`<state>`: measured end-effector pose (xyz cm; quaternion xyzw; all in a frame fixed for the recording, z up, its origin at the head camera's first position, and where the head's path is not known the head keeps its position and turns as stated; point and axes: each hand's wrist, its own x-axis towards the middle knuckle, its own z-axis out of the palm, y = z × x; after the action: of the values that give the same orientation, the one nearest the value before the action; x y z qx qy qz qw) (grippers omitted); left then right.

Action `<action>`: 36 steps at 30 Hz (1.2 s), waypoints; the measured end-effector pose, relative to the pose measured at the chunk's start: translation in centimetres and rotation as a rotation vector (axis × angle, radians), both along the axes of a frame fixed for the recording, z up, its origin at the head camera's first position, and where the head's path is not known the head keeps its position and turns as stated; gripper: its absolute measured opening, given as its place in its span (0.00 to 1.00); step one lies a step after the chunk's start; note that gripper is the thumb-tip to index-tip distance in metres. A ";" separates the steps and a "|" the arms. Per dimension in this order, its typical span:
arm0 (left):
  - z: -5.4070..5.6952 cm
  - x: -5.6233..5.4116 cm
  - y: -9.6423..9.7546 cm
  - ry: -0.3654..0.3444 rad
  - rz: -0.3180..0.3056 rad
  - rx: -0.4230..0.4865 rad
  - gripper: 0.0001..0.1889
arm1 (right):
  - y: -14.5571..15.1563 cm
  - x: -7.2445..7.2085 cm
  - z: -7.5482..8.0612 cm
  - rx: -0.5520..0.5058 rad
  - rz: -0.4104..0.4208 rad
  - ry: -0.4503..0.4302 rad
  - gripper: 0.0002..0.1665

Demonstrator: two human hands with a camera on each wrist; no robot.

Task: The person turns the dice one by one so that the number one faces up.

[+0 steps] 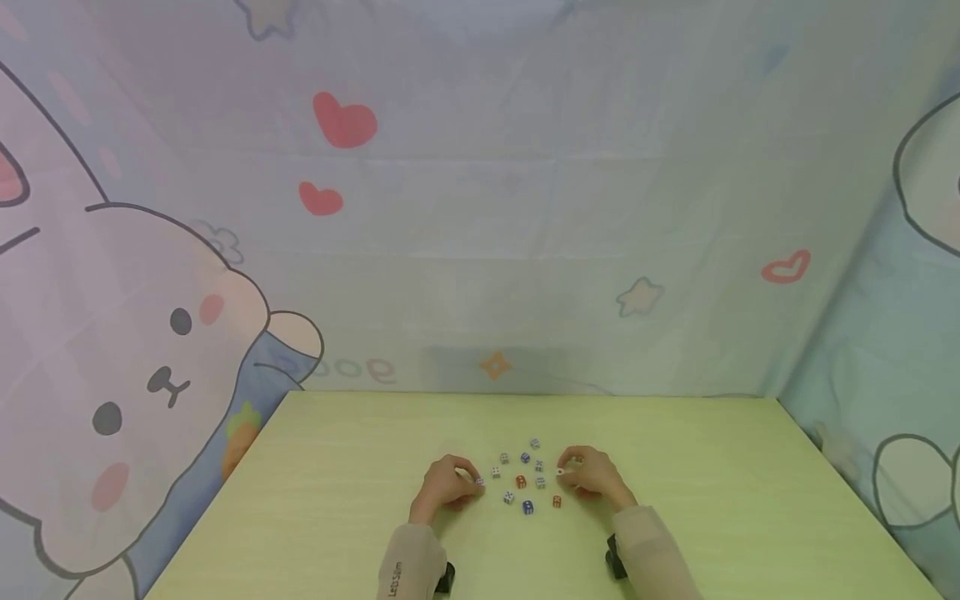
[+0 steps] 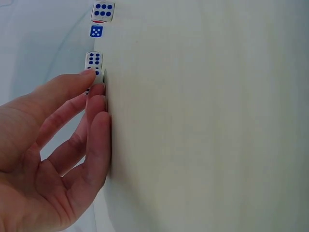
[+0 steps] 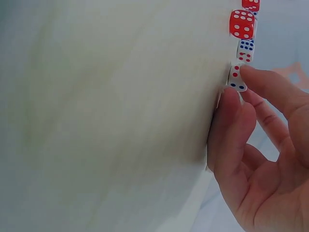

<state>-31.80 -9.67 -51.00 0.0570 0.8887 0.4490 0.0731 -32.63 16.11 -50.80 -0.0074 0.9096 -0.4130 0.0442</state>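
Observation:
At the left side of a loose cluster of dice, my left hand [image 1: 448,483] pinches a white die [image 2: 99,77] with blue pips between thumb and fingertips. Fingers and thumb cover much of that die. On the cluster's right side, my right hand [image 1: 592,472] pinches another white die [image 3: 236,78], which shows red pips and blue pips. Between the hands lie a red die [image 1: 521,482], a dark blue die [image 1: 528,507] and several white dice with blue pips. Another red die [image 1: 557,502] lies just in front of the right hand.
The dice rest on a pale yellow-green table [image 1: 360,442]. Behind it hangs a cloth backdrop [image 1: 480,208] printed with hearts and cartoon animals. A white die [image 1: 535,443] lies farthest back in the cluster. Black wrist devices [image 1: 617,557] show at the sleeves.

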 end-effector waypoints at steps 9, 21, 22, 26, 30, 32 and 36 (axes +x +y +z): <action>-0.1 0.1 -0.1 -0.006 -0.006 0.024 0.06 | -0.1 -1.1 0.5 0.017 -0.028 0.040 0.07; -0.7 -0.2 -0.1 -0.005 0.005 0.020 0.05 | -0.8 -2.2 1.1 0.102 -0.080 0.024 0.09; -0.7 -0.2 -0.1 -0.001 0.005 0.016 0.05 | -0.8 -2.3 1.1 0.109 -0.080 0.026 0.09; -0.6 -0.2 -0.2 0.000 0.004 0.019 0.05 | -0.9 -2.5 1.0 0.145 -0.086 0.023 0.10; -0.4 -0.1 -0.1 0.000 0.004 0.020 0.06 | -1.1 -2.6 1.0 0.175 -0.096 0.011 0.10; -0.2 0.0 -0.1 -0.006 0.006 0.020 0.06 | -1.2 -2.6 1.0 0.185 -0.098 0.014 0.10; 0.0 0.1 -0.2 -0.006 0.005 0.025 0.06 | -1.1 -2.9 1.1 0.190 -0.098 0.020 0.11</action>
<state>-31.75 -9.82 -50.99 0.0541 0.8831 0.4602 0.0741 -35.51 15.01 -49.73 0.0370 0.9444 -0.3264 0.0155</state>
